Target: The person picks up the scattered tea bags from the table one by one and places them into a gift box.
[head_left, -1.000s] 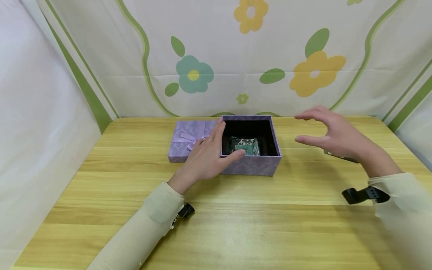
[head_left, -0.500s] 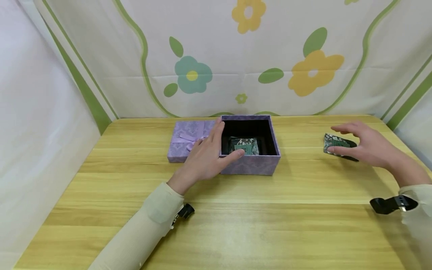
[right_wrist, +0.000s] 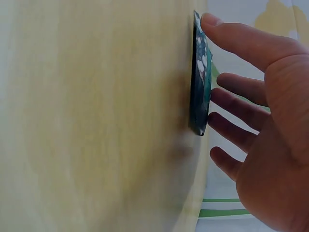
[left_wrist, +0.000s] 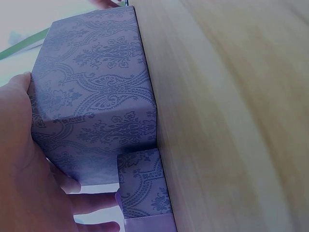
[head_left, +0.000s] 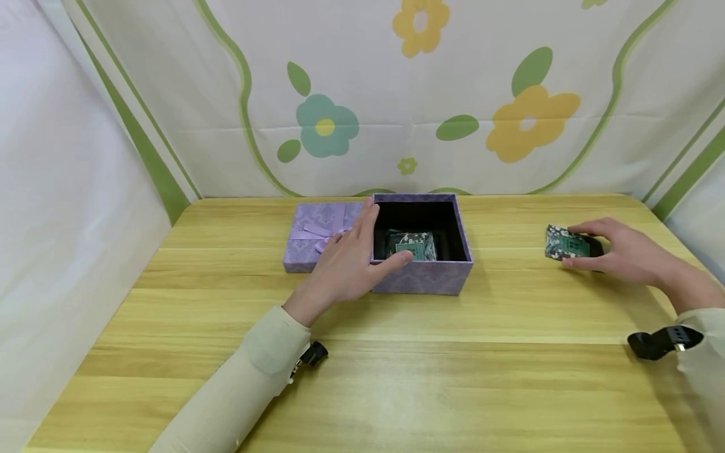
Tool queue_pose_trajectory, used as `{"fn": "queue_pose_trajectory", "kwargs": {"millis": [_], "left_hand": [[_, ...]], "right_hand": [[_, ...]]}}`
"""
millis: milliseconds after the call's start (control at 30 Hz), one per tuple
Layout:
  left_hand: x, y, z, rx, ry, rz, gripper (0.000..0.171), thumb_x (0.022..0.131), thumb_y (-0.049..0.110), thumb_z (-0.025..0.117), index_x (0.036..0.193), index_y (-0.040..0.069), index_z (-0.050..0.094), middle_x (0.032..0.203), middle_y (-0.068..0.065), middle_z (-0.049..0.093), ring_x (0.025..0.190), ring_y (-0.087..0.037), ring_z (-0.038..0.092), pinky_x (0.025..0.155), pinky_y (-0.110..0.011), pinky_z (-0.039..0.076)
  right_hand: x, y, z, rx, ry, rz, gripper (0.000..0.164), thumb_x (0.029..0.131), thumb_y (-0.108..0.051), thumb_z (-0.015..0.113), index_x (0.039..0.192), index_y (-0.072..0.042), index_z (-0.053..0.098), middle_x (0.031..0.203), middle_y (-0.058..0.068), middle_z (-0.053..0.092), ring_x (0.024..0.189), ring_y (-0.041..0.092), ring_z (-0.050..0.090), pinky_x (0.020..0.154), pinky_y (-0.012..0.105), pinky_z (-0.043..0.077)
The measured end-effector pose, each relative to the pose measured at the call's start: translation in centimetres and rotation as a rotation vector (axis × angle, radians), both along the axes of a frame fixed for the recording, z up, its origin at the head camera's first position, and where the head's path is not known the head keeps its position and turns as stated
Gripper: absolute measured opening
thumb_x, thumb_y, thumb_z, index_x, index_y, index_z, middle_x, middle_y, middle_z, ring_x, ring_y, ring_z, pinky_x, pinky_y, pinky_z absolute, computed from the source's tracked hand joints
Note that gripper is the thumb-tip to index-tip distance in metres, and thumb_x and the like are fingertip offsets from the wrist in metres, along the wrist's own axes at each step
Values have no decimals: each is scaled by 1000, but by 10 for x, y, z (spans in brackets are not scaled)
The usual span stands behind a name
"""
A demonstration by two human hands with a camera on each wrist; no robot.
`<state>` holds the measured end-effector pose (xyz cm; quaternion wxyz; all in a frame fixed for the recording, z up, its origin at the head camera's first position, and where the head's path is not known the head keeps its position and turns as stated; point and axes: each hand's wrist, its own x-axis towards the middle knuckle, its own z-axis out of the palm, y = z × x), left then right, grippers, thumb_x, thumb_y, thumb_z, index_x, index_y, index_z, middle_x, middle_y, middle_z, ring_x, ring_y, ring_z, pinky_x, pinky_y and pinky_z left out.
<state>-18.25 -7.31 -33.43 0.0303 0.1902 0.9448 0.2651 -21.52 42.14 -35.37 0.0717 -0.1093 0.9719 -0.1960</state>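
In the head view, a lidless purple patterned gift box (head_left: 419, 278) stands at mid table, dark inside. My left hand (head_left: 344, 267) rests against its left side, fingers straight along the wall and thumb over the near rim. A glossy floral packet (head_left: 416, 245) with a green label lies inside. To the right, my right hand (head_left: 631, 253) spans a similar dark floral packet (head_left: 557, 242) on the table. Thumb and fingers sit at its opposite edges. In the right wrist view the fingertips reach the packet (right_wrist: 199, 77) without curling round it.
The purple lid (head_left: 300, 255) with a ribbon bow lies flat left of the box, partly covered by my left hand. A floral curtain (head_left: 374, 151) hangs behind the wooden table (head_left: 430, 384), and white cloth (head_left: 62, 207) hangs at the left.
My right hand has travelled from beside the box to the right and come down onto the packet lying there. The left hand, the box and its lid stay in place.
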Motion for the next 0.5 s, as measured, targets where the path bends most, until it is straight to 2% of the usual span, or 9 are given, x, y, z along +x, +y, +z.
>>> {"fn": "queue_pose_trajectory", "kwargs": {"millis": [133,500], "left_hand": [[0,0,0,5,1,0,108,96,85,42,173,25,-5,179,11,-12,162,-28,34,130,-67,19],[-1,-1,-1,5,-3,1,109,95,87,42,173,26,-5,176,16,-17,162,-27,33,130,-68,18]], "right_hand": [[-2,3,-4,6,-9,0,87,90,-36,86,151,12,47,151,42,43,137,60,38,105,71,34],[-7,5,-3,32,-51,-13,92,92,-39,84,154,13,42,153,45,35,139,64,32,107,74,31]]}}
